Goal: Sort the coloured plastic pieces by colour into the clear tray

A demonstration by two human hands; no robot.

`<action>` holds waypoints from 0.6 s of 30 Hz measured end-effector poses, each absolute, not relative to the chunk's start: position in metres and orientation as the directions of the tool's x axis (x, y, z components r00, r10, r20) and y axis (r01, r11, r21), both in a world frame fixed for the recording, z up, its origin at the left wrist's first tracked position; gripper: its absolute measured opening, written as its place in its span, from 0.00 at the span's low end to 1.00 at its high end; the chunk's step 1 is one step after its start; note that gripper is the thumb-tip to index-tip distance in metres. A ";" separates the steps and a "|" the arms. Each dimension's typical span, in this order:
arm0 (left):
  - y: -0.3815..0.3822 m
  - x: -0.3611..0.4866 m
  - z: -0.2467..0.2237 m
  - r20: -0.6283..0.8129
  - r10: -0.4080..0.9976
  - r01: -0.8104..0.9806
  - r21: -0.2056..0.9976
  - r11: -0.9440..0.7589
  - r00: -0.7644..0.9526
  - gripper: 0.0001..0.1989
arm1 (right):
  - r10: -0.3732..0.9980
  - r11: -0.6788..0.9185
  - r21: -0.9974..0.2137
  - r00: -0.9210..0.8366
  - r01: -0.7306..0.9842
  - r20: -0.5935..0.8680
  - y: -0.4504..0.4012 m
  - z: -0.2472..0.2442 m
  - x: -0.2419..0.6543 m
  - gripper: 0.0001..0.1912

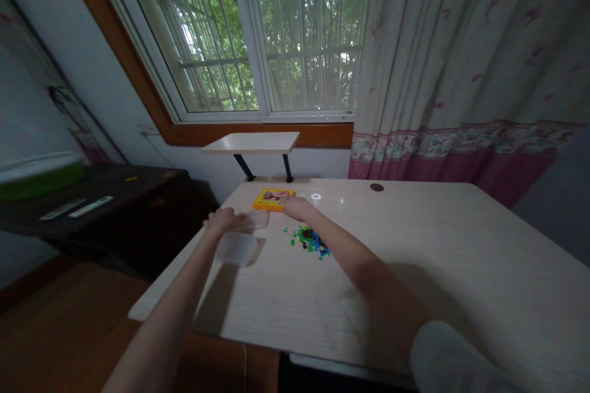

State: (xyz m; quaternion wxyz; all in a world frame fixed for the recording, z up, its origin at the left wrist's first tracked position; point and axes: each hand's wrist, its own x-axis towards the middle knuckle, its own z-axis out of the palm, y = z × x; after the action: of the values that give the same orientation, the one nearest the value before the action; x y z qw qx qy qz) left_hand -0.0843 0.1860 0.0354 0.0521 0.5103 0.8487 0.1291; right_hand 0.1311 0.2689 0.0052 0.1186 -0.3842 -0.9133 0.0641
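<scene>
My left hand (222, 219) is closed on the left end of a clear plastic container (256, 220) near the table's left side. Another clear, shallow plastic container (234, 249) lies on the table just nearer to me. My right hand (295, 207) reaches across the table, its fingers closed at the right end of a flat yellow box (270, 200) with a printed picture on top. Its fingertips partly cover that end. A loose pile of small green, blue and dark building bricks (308, 238) is spread on the tabletop, and my right forearm hides part of it.
The pale wooden table (442, 239) carries a raised shelf (258, 142) on black legs at its back left. A round dark cable hole (377, 187) lies near the rear edge. Left stands a dark cabinet (152, 179); behind are a window and a curtain (415, 110).
</scene>
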 end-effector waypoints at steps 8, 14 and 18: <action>0.191 0.019 0.060 0.044 0.924 0.645 0.729 0.230 -0.380 0.37 | 0.766 0.628 -0.614 -0.519 0.478 0.380 0.250 0.012 0.186 0.13; 0.181 0.089 0.043 0.365 0.925 0.262 0.907 -0.329 -0.103 0.39 | 0.737 0.626 -0.768 -0.428 0.137 0.524 0.211 0.005 0.230 0.13; 0.170 0.104 0.023 0.447 0.890 0.195 0.869 -0.456 0.087 0.39 | 0.749 0.635 -0.721 -0.450 0.277 0.486 0.193 -0.003 0.259 0.13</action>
State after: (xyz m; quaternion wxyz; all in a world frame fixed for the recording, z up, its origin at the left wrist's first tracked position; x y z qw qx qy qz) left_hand 0.1036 0.1697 0.0229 0.3236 0.6626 0.4093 0.5374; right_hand 0.2592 0.1925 -0.0032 0.4157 -0.3194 -0.8030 0.2835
